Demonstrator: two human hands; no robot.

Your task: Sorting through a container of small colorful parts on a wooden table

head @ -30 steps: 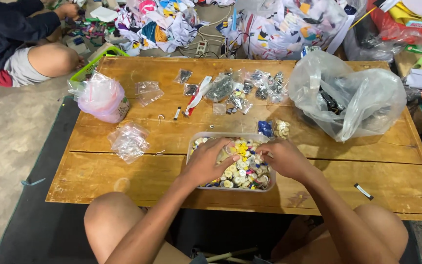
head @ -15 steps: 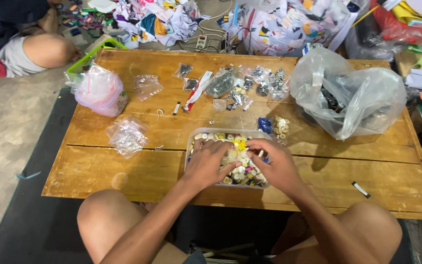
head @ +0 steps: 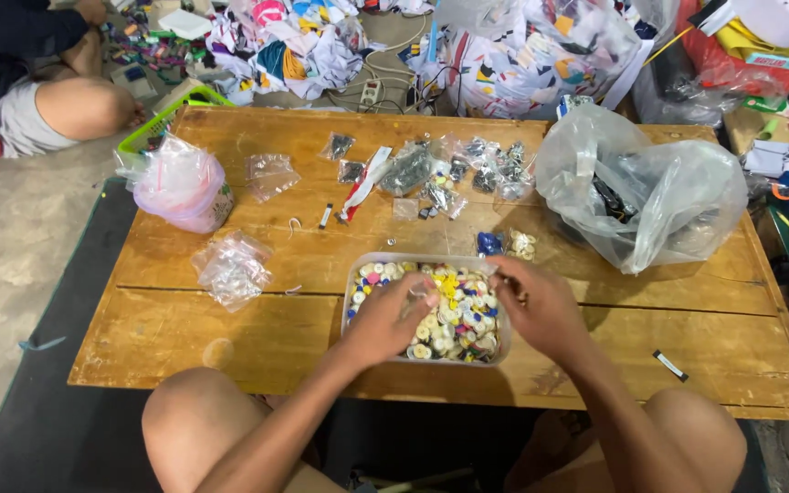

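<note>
Resting both hands (left point(head: 385, 319), right point(head: 541, 306)) in button tray point(head: 358, 274).

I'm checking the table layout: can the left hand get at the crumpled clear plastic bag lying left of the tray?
Probably yes. The left hand rests over the clear plastic tray of buttons, and only bare wooden table lies between it and the crumpled clear plastic bag.

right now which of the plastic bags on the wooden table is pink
The pink plastic bag at the table's far left corner, beside the green basket. The large bag on the right and the small crumpled one are clear.
</note>
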